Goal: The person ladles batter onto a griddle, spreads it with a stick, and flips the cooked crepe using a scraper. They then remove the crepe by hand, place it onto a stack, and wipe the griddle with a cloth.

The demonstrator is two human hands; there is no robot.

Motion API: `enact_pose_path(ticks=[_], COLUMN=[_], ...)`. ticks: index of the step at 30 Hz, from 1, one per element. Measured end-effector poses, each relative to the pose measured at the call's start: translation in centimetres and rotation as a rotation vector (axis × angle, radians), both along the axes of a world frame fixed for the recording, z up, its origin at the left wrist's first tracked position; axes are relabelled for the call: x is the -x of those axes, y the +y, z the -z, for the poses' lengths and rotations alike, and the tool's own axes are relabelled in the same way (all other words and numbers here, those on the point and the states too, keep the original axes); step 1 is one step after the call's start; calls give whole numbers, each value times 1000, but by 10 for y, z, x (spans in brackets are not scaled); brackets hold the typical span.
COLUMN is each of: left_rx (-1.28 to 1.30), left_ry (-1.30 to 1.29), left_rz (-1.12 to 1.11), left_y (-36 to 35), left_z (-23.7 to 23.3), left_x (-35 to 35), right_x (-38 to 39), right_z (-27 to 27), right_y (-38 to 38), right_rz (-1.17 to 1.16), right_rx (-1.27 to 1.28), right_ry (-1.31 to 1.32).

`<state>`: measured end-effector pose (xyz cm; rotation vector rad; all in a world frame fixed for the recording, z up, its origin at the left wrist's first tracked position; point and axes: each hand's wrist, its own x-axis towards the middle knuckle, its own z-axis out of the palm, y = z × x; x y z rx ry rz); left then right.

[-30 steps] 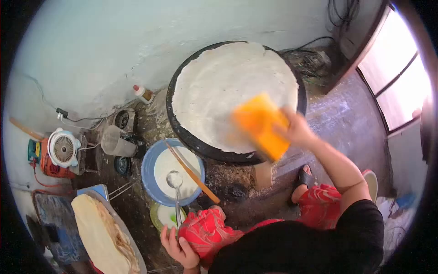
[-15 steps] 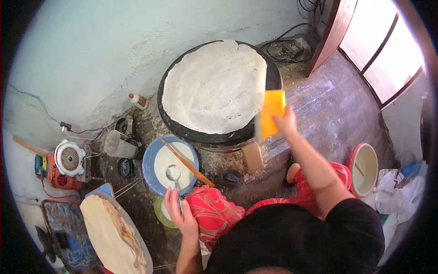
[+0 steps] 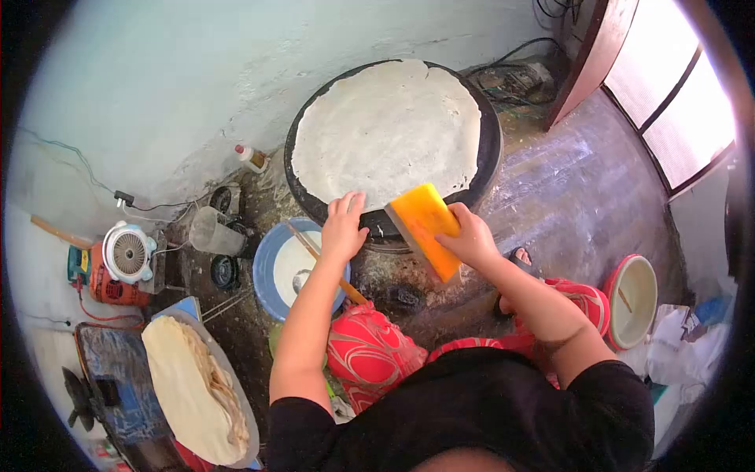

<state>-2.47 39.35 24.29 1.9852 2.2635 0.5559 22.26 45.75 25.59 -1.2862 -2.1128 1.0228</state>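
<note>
The right hand has its fingers clamped on the right-hand edge of a yellow scraper, the thumb laid on its face. Gripping it there seems to keep the long grey strip on the opposite side clear of the hand. The scraper is tilted over the near rim of the round black griddle; whether it touches the rim I cannot tell.

The left hand reaches over the same rim, its fingers stretched out and the thumb apart — nothing shows in its grasp. Its fingertips are at the near edge of the thin pale sheet, which spreads over most of the griddle; touching or just above, the view does not settle.

The blue bowl of white liquid stands just beside the griddle, probably so that both are within one short reach. A wooden stick lies across it, likely to keep one end handy, and a ladle sits inside. The folded flatbreads lie on a tray at the left — well apart from the griddle, perhaps to keep them off its heat.
</note>
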Motion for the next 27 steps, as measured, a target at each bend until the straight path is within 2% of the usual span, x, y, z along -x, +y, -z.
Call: enact_pose_path(ticks=[3, 5, 6, 7, 9, 11, 13, 18, 19, 22, 26, 27], left_rx=[16, -19, -173, -168, -73, -95, -120, -176, -178, -199, -158, -156], left_ry=[130, 110, 106, 104, -10, -60, -88, -69, -66, -99, -43, -44], left_rz=[46, 77, 86, 87, 19, 24, 77, 77, 80, 85, 104, 101], left_y=[15, 25, 31, 39, 56, 68, 79, 102, 103, 110, 118, 119], left_z=[22, 34, 33, 31, 22, 7, -2, -18, -20, -23, -28, -28], left_x=[11, 22, 21, 23, 27, 25, 26, 35, 36, 34, 38, 39], right_x=[-6, -9, -6, -1, 15, 35, 55, 83, 84, 86, 96, 99], right_z=[-14, -8, -6, -2, 7, 13, 18, 14, 12, 13, 16, 10], right_y=[-5, -7, -9, -9, -9, -9, -2, 36, 33, 17, 41, 49], right_rz=[-80, -320, -394, -395, -566, -586, -564, -306, -302, -500, -366, -323], right_rx=[-37, -389, -534, -528, -755, -754, -859, -793, -794, -831, -843, -720], right_ry=[-124, -123, -140, -142, -194, -176, -208, -244, -243, -206, -344, -350])
